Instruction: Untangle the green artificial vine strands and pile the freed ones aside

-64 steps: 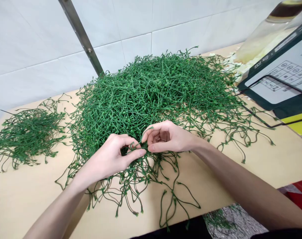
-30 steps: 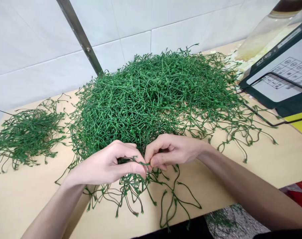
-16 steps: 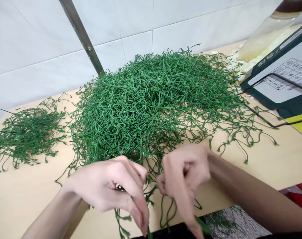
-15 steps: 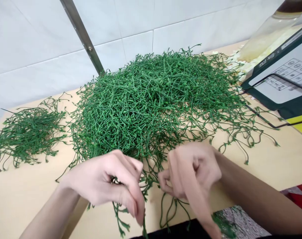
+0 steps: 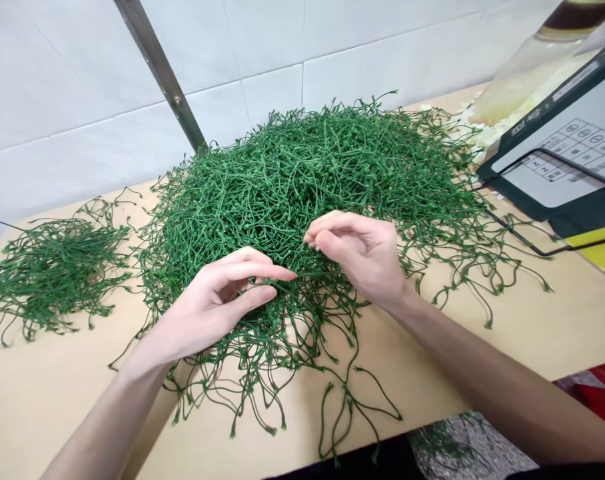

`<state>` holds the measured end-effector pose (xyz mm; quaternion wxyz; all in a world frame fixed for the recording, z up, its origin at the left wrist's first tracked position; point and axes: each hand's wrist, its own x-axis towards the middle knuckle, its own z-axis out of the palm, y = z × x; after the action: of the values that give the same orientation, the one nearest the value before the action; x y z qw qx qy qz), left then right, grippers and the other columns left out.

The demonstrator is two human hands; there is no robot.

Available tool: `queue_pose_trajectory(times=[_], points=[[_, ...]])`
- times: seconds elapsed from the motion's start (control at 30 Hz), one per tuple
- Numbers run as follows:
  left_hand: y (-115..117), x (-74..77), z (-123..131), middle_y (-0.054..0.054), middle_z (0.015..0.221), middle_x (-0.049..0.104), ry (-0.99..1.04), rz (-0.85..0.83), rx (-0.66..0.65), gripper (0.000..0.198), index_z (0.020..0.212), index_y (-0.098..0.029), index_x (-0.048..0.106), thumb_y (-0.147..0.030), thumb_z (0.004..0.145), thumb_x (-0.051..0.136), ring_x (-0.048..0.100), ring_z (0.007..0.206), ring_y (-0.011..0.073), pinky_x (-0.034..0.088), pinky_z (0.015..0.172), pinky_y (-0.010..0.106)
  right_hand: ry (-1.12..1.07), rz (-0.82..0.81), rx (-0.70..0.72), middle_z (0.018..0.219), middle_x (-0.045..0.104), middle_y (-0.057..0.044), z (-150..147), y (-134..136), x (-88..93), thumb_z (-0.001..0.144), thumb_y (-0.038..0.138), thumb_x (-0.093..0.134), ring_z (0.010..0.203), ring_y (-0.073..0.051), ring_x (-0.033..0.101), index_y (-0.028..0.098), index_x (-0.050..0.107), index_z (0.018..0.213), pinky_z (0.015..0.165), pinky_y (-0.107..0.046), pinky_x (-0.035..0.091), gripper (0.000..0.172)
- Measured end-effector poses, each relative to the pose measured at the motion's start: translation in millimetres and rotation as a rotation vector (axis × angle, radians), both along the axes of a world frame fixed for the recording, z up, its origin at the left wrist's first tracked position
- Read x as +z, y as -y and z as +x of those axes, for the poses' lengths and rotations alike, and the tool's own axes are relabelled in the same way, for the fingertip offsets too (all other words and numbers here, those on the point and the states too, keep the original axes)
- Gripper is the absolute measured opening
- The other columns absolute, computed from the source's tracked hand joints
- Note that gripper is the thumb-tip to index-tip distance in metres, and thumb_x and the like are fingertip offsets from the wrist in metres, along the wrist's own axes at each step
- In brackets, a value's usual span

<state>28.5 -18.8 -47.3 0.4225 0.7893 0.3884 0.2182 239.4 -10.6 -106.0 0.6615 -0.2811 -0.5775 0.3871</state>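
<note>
A big tangled heap of thin green plastic-looking stems (image 5: 262, 193) with small forked tips lies on the table. My left hand (image 5: 222, 293) is over its near edge, index finger stretched out and thumb held apart. That fingertip meets a stem or two, but no grip shows. To the right, my right hand (image 5: 360, 250) is at the front of the heap with thumb and fingertips drawn together in a pinch. Whatever is between them is too small to make out. Below the hands, loose branched stems (image 5: 350, 400) lie on the bare wood near the table's front edge.
A smaller pile of green stems (image 5: 57, 267) lies at the left. On the right stand a dark box with a printed white label (image 5: 567, 153), a black wire frame (image 5: 547, 253) and a clear container (image 5: 522, 80) among pale bits. A metal strip (image 5: 175, 100) runs down the tiled wall (image 5: 372, 40).
Both hands have moved up and away from the table's front edge to the heap. The left fingers have opened from their downward curl; the right hand has turned and now pinches.
</note>
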Motion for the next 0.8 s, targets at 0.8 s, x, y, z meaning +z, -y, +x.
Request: queue_pose_trajectory(times=[0.8], points=[[1.1,-2.7,-1.2,0.003,0.084,0.068,0.021,-0.102,0.209,0.017,0.089,-0.019,0.07,-0.035,0.088,0.064,0.055,0.073,0.0136,0.037,0.056,0.023,0.085,-0.386,0.595,0.083,0.071,-0.003,2.8,-0.4,-3.2,0.083,0.025,0.072,0.075,-0.01,0.066,0.013,0.07,0.09,0.07,-0.022,0.053,0.014]])
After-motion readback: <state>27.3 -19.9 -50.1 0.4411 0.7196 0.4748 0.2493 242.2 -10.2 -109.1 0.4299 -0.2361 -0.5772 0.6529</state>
